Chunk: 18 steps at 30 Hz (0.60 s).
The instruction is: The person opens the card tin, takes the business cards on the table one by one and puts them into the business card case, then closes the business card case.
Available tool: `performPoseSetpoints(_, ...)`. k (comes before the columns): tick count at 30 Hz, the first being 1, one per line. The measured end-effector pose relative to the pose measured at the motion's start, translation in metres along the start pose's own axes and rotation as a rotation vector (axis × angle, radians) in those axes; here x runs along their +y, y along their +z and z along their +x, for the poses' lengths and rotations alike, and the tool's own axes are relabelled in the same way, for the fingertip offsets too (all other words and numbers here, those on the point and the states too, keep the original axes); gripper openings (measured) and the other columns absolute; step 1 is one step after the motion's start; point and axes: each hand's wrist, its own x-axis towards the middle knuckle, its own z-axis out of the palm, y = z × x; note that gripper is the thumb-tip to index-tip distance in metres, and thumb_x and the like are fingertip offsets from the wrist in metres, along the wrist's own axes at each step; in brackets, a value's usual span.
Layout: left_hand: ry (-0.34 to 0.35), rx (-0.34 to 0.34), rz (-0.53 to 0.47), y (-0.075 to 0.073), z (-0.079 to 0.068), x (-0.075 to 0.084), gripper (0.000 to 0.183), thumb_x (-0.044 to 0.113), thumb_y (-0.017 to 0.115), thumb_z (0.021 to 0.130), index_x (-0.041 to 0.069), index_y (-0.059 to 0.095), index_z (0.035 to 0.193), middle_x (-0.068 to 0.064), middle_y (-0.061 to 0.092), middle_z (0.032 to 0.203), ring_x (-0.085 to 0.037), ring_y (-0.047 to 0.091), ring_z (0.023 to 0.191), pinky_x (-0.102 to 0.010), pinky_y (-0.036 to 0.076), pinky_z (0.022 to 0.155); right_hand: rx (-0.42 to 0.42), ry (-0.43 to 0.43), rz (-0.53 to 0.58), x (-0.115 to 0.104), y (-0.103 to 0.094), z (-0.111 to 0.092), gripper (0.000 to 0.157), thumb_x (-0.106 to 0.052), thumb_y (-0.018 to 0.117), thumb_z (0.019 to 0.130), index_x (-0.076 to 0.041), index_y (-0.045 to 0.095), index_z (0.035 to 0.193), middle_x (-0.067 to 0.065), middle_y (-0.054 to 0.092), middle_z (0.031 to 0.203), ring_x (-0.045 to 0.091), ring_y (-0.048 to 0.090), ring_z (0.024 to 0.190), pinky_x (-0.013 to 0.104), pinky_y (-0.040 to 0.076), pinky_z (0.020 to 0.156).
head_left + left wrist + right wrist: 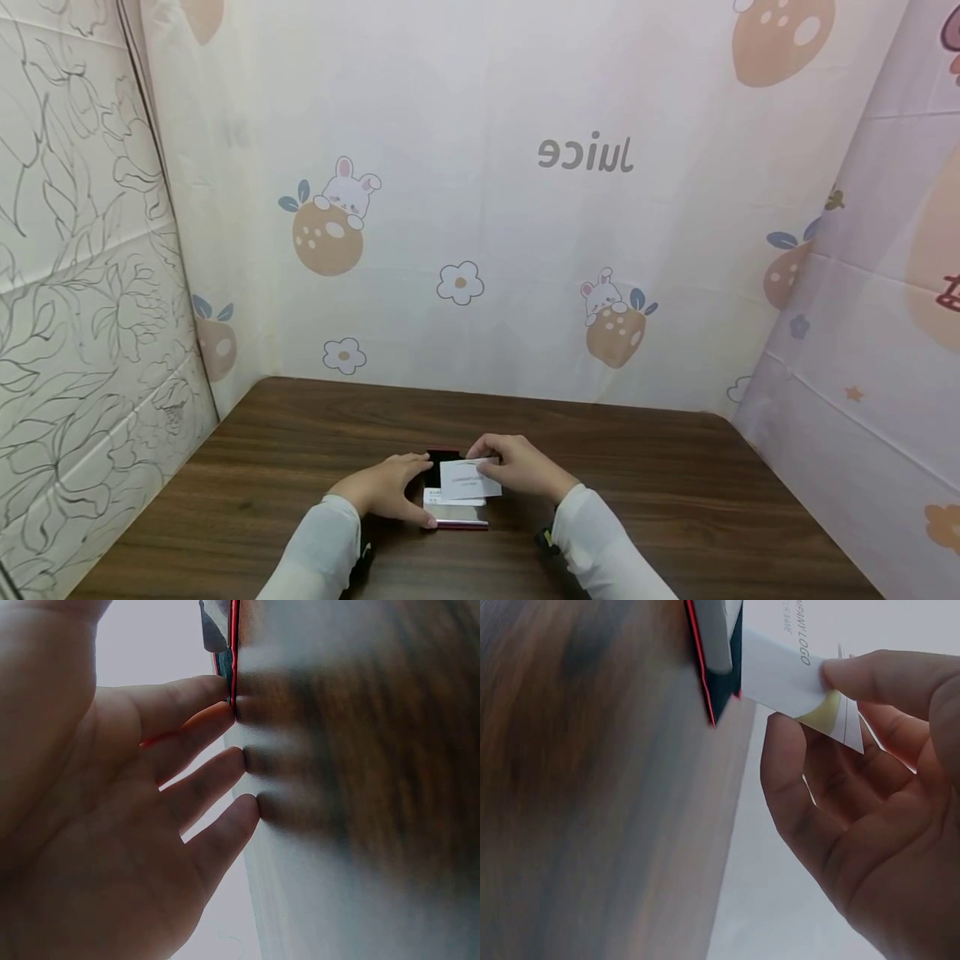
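Observation:
An opened card case [462, 514] with red edges, a black inside and a silvery near part lies on the table. White business cards [459, 479] are held over it, tilted. My right hand [525, 467] pinches them between thumb and fingers; in the right wrist view the pinched cards [780, 667] fan slightly at the corner, with "COMPANY LOGO" printed on top. Another white card [435, 497] shows beneath, in the case. My left hand [386, 490] spans the case's left side, thumb at the near corner, fingertips [244, 804] resting on the table and along the case's edge.
The brown wooden table [660, 492] extends around the case. A printed curtain [480, 208] hangs behind its far edge, with further patterned sheets at the left [82, 250] and right [862, 333]. Dark straps circle both wrists.

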Motion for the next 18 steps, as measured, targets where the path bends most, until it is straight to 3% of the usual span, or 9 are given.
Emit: performPoseSetpoints(18,0.007,-0.002,0.010,0.001,0.002,-0.001,0.100,0.053,0.083,0.077,-0.003,0.043,0.149,-0.016,0.040,0.154,-0.036,0.034,0.143,-0.055,0.034,0.110,0.024,-0.020,-0.020,-0.006,0.023,0.013,0.014,-0.010,0.066,0.097,-0.017,0.069,0.109,-0.006,0.067,0.100,0.005,0.057,0.084,0.026,0.050,0.077)
